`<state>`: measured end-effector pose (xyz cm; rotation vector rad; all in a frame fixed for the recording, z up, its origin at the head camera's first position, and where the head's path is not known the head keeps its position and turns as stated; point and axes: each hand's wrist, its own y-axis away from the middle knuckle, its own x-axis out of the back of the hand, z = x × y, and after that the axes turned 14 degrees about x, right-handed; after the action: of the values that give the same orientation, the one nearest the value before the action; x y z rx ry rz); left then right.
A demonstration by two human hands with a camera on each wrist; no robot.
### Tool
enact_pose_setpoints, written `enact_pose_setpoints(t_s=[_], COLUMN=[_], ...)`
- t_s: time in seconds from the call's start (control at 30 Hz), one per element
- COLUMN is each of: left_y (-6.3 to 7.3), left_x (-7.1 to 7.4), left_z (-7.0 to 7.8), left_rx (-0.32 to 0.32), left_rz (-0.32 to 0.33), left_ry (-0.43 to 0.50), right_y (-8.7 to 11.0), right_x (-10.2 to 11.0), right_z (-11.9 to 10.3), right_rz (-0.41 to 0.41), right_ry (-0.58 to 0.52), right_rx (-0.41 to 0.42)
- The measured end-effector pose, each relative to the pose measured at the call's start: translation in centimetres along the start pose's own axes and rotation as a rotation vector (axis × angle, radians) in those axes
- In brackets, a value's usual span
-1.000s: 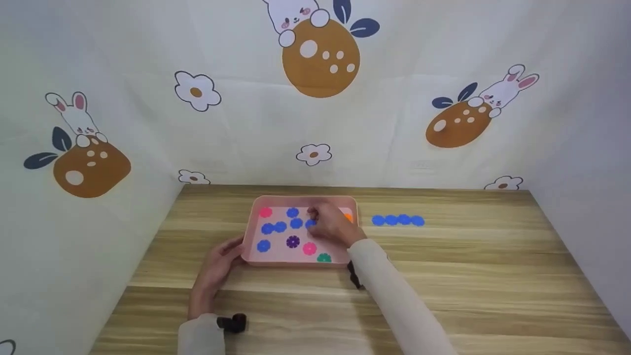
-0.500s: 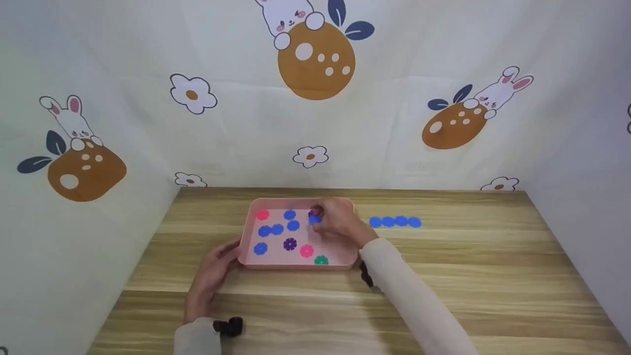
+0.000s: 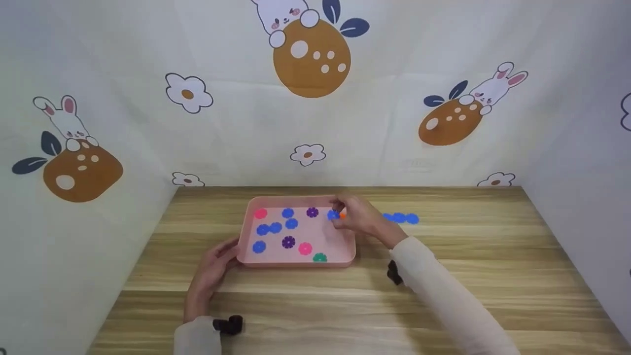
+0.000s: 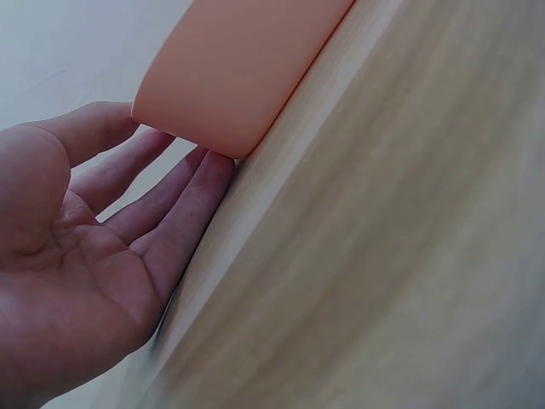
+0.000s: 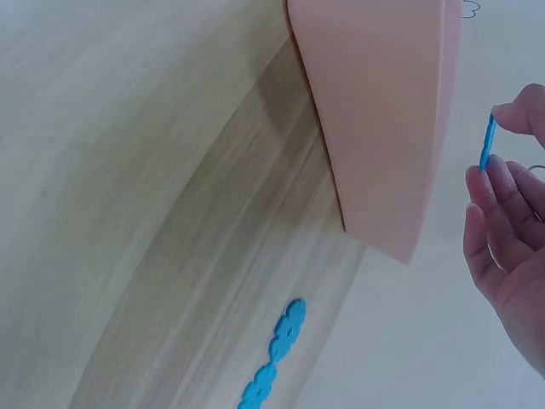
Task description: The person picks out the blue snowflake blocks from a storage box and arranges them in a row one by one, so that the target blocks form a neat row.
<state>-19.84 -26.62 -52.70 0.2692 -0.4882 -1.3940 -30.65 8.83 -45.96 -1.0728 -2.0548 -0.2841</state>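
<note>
My right hand (image 3: pixel 364 216) is over the right end of the pink tray (image 3: pixel 296 265). It pinches a blue flower-shaped disc (image 5: pixel 487 143) by its edges, between thumb and fingers, above the tray wall in the right wrist view. At the tray's near-left corner, my left hand (image 3: pixel 214 264) touches the outer wall with loosely extended fingers (image 4: pixel 183 209), its thumb against the rim. Inside lie several blue discs (image 3: pixel 292 223), two purple discs (image 3: pixel 288 242), two pink ones and a green disc (image 3: pixel 320 258). An orange disc (image 3: pixel 343 216) is partly hidden by my right hand.
Right of the tray, a row of joined blue discs (image 3: pixel 400 218) lies on the wooden table (image 3: pixel 305 310), its left end covered by my right hand. A patterned cloth wall (image 3: pixel 236 133) rises behind the table.
My right hand has lifted the blue disc from the tray's middle and moved it right. A purple disc it covered now shows. The left hand stays at the tray corner.
</note>
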Motion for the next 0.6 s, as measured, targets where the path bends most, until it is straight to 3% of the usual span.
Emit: enact_pose_setpoints(t_s=[0.23,0.37,0.6], left_y=[0.0,0.0,0.1], left_x=[0.1,0.2,-0.1], left_z=[-0.1,-0.1,0.1], left_rx=[0.011,0.015,0.014], left_rz=[0.008,0.007,0.009], left_ry=[-0.045,-0.034,-0.020], right_y=[2.4,3.9,6.9], right_x=[2.2,3.0,3.2], right_z=[0.4,1.0,4.2], right_rz=[0.042,0.103,0.186], right_ry=[0.022,0.082,0.154], right_rx=[0.010,0.097,0.139])
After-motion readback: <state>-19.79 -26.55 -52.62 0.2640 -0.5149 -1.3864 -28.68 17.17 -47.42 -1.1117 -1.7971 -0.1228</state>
